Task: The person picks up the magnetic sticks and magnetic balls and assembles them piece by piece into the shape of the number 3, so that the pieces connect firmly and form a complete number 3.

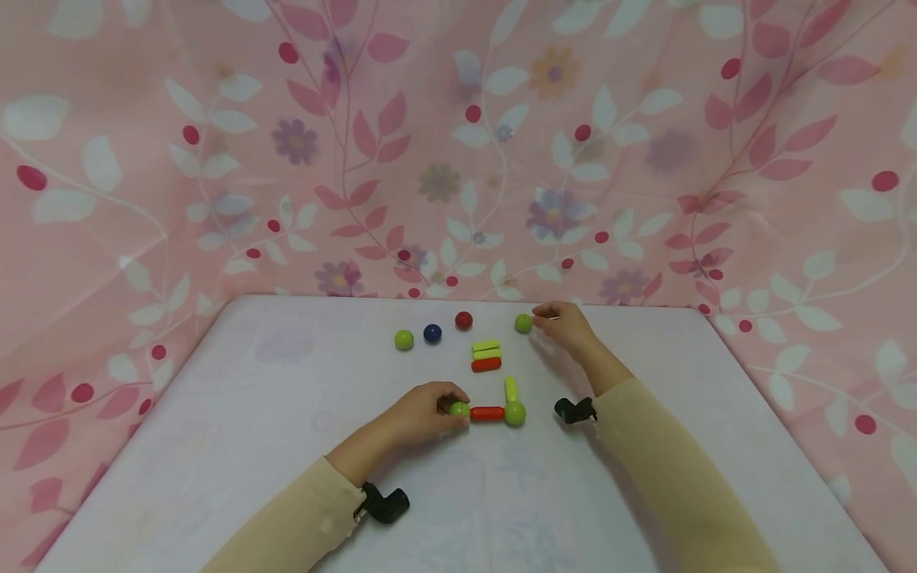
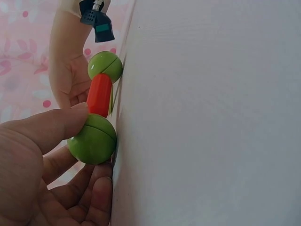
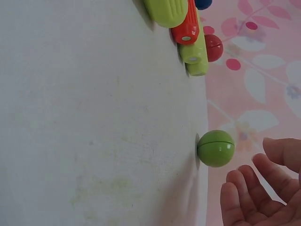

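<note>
My left hand (image 1: 423,412) pinches a green ball (image 2: 91,141) between thumb and fingers. That ball is joined to a red rod (image 1: 488,414), whose other end meets a second green ball (image 1: 515,414). From this second ball a yellow-green rod (image 1: 511,389) points toward the back. Farther right, my right hand (image 1: 568,328) hovers with loosely bent fingers beside a loose green ball (image 3: 216,148). In the right wrist view a small gap shows between its fingertips and that ball, and nothing is held.
Behind the joined pieces lie a loose red rod (image 1: 486,364) and two yellow-green rods (image 1: 486,347). A red ball (image 1: 463,321), a blue ball (image 1: 432,333) and another green ball (image 1: 404,340) stand toward the back of the white table (image 1: 286,398). Floral cloth (image 1: 444,159) rises behind it.
</note>
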Tool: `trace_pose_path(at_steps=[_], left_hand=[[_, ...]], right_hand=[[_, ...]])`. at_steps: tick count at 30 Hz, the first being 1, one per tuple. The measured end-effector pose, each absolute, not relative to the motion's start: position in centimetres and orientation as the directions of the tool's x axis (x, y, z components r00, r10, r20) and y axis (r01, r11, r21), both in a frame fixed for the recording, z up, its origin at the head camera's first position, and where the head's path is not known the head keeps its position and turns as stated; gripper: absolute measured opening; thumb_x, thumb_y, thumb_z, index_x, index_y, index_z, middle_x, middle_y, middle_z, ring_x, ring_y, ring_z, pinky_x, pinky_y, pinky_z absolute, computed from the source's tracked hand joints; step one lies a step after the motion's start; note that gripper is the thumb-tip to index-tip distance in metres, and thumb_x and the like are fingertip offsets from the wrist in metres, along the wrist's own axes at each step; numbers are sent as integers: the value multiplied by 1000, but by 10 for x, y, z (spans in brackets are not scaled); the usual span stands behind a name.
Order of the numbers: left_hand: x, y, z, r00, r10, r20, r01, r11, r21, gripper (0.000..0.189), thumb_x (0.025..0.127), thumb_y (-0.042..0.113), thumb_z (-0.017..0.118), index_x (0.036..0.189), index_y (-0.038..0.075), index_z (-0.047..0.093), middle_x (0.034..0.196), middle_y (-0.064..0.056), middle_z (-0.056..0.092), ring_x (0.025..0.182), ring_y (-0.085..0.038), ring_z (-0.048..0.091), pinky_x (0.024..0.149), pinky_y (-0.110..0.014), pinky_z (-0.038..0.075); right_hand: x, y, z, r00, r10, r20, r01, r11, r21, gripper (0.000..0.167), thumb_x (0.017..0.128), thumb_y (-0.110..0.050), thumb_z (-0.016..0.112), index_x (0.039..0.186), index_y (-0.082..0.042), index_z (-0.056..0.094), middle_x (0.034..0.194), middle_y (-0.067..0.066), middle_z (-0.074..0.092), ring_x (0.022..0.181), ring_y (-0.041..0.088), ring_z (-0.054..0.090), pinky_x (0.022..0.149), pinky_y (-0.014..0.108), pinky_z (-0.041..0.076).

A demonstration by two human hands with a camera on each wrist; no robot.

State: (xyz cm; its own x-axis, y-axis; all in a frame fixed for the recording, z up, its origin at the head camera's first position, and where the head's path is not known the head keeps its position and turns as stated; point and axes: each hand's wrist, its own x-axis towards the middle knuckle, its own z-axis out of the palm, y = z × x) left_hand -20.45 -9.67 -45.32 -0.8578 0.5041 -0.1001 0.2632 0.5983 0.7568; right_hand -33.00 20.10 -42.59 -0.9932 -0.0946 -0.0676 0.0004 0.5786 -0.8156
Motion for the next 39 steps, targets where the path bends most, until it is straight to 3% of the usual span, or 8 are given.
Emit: trace_pose_path(at_steps=[8, 18, 25, 39], left_hand=[[-205, -98, -454, -857, 506, -97, 263, 591, 762, 30, 91, 32, 75, 117, 18, 68, 98, 8, 62, 92, -13, 56, 85, -33, 48], [-204, -97, -454, -857, 506, -100, 255, 584, 770, 30, 91, 32, 75, 117, 17, 68, 98, 9, 63, 93, -13, 57, 86, -34, 48], [-205, -98, -454, -855, 509, -96, 263, 586, 767, 31, 91, 32, 75, 117, 17, 69, 98, 8, 62, 92, -13, 56, 85, -33, 48], [-204, -98, -455, -862, 497, -94, 255, 587, 769, 31, 91, 31, 75, 117, 17, 68, 99, 9, 63, 92, -12, 57, 85, -33, 48]], right_hand=[[-344, 198, -431, -992, -84, -97, 35, 547, -837, 35, 98, -15, 63, 128, 3, 60, 128, 21, 57, 111, 31, 56, 93, 39, 50], [-356, 199, -446, -982, -96, -164, 91, 524, -847, 45, 98, -24, 67, 136, -3, 56, 136, 20, 55, 114, 32, 56, 100, 43, 46], [-359, 195, -449, -979, -99, -180, 97, 548, -831, 41, 98, -25, 66, 134, -5, 61, 135, 17, 58, 114, 29, 55, 102, 44, 45], [-344, 198, -441, -954, -153, -259, 134, 555, -821, 43, 98, -28, 66, 134, -6, 61, 132, 14, 62, 112, 26, 58, 99, 40, 46]])
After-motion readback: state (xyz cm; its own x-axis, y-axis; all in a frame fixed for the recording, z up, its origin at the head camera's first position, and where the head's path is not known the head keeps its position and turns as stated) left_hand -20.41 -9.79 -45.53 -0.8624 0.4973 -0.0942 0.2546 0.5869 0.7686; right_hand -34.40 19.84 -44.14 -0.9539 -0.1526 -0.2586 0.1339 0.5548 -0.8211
